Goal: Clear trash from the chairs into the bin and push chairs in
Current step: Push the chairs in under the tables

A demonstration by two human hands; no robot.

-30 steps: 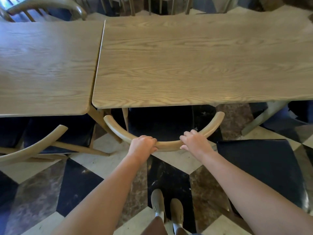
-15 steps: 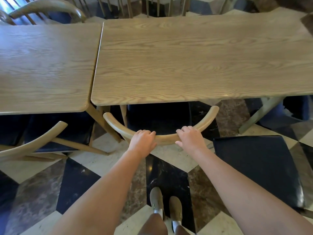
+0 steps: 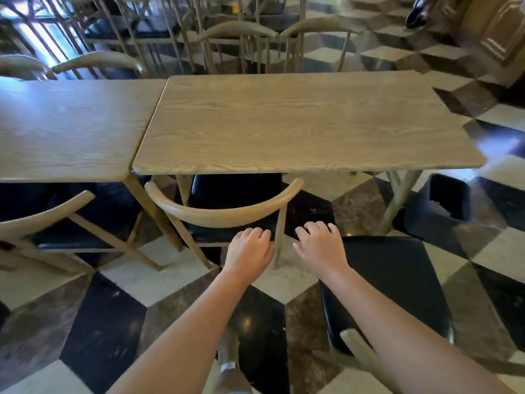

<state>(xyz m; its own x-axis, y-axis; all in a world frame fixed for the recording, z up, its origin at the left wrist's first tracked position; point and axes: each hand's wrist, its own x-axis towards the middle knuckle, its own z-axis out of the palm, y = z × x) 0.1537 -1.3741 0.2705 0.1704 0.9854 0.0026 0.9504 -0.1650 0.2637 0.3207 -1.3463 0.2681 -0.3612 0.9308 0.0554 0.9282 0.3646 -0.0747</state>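
Both hands empty, fingers loose: left hand [image 3: 250, 250], right hand [image 3: 319, 245]; next chair [image 3: 397, 285] low right, nearer right hand.

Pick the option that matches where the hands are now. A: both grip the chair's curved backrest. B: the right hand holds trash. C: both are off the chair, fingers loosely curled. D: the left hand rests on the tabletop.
C: the left hand and right hand hang below the curved backrest, holding nothing.
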